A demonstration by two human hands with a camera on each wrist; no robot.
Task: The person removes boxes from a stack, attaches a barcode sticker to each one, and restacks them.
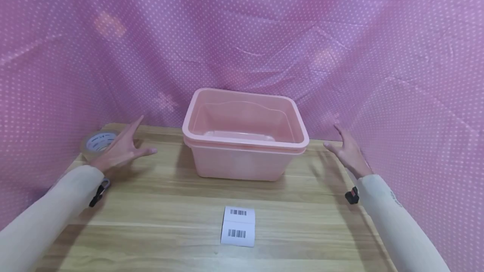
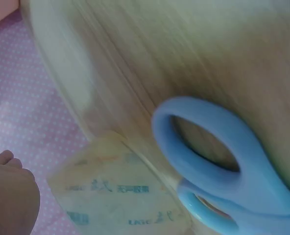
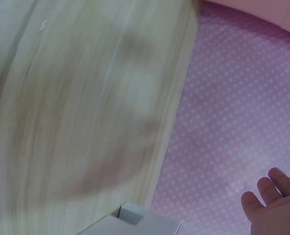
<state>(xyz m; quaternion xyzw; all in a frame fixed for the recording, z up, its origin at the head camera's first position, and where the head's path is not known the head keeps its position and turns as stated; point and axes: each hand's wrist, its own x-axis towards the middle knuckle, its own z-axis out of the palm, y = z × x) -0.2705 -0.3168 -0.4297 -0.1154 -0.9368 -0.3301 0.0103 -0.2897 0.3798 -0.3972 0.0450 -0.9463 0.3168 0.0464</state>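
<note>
My left hand (image 1: pixel 122 146) is spread above the back left of the table, with nothing in its grasp. It hovers near a roll of clear tape (image 1: pixel 89 148), partly covering it in the head view. Scissors with light blue handles (image 2: pixel 199 139) lie beside the tape in the left wrist view; their blades are out of frame. Over the table's right side my right hand (image 1: pixel 349 154) also holds nothing, its thumb apart from the fingers. Below it is the corner of a light grey box (image 3: pixel 145 223). Between the hands stands a pink plastic bin (image 1: pixel 238 165), apparently two nested together.
A white strip of barcode labels (image 1: pixel 238 238) lies on the wooden table (image 1: pixel 162 230) in front of the bin. Pink polka-dot curtain (image 1: pixel 242 32) hangs behind the table and along both sides, close to each hand.
</note>
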